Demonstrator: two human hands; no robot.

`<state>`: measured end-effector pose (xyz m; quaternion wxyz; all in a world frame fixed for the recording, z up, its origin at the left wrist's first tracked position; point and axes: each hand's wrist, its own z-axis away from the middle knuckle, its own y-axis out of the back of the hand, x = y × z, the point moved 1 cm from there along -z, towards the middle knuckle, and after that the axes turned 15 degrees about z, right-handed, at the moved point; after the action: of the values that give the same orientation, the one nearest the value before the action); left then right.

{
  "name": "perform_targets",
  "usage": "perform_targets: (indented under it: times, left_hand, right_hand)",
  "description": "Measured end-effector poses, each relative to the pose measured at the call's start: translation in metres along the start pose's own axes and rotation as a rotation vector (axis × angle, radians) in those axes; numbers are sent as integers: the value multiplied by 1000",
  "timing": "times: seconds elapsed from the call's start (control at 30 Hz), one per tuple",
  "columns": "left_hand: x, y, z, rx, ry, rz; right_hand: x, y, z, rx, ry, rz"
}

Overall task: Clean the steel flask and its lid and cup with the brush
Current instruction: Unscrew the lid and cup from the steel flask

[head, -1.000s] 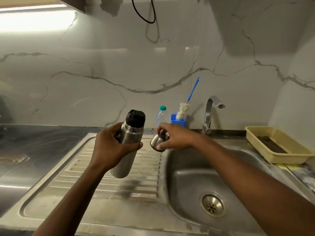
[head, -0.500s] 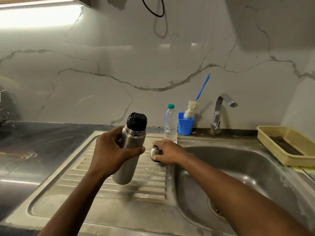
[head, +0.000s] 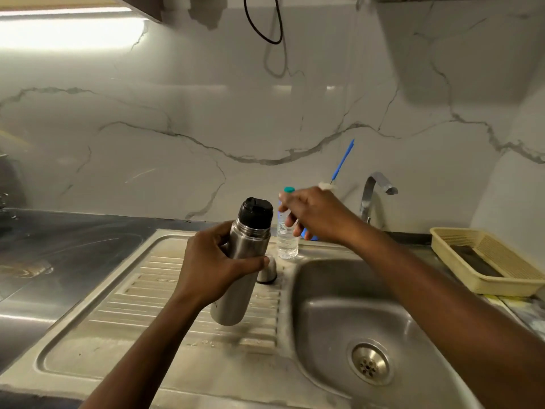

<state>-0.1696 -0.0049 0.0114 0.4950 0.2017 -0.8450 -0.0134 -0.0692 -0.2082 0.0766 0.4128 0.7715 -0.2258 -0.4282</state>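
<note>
Gripping flask (head: 252, 240) w/ L hand (head: 215, 267), R hand (head: 318, 214) loose, empty (cup (head: 268, 273) at basin (head: 324, 290) edge).

2 arms of a person are visible, the left forearm (head: 138, 352) and the right forearm (head: 442, 293). Both are bare from the wrist to the edge of the picture. The left hand (head: 212, 270) and the right hand (head: 317, 215) are bare too. The fingers are slim, with short nails. The right hand looks a little blurred.
</note>
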Motion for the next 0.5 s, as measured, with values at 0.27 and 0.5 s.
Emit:
perform_targets:
  times: [0.27, 0.5]
  left_hand:
    - [12, -62, 4, -28, -40, -10]
    - [24, -102, 5, -63, -42, 59]
  right_hand:
    - [-41, 52, 45, 20, 35, 611]
    - [-8, 70, 53, 82, 132, 729]
